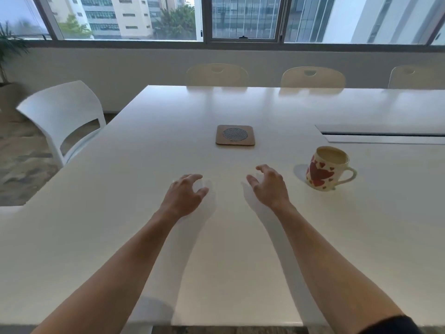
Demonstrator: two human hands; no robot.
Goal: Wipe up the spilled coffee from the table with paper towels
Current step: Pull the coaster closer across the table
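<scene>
A long white table point(144, 141) is seen filling most of the view, set in a room with a wide band of windows point(240, 18) along the far wall, pale chairs point(216, 74) drawn up on the far side and one white chair point(62, 116) at the left end. A recessed cable slot point(382, 136) is cut into the tabletop at the right. Near the middle a square brown coaster point(235, 135) is laid, and to its right, well apart from it, a heart-patterned mug point(325, 171) is stood upright with pale coffee inside. No spill can be made out on the glossy surface, and no paper towels are in view, so the wiping is judged not yet begun. The left hand point(185, 194) and the right hand point(269, 184) are held just above the table, between the coaster and the near edge, fingers loosely curled and nothing grasped. For the step in hand, towels would first have to be fetched; the mug is best left undisturbed, since a knock from the right hand could add to the mess.
</scene>
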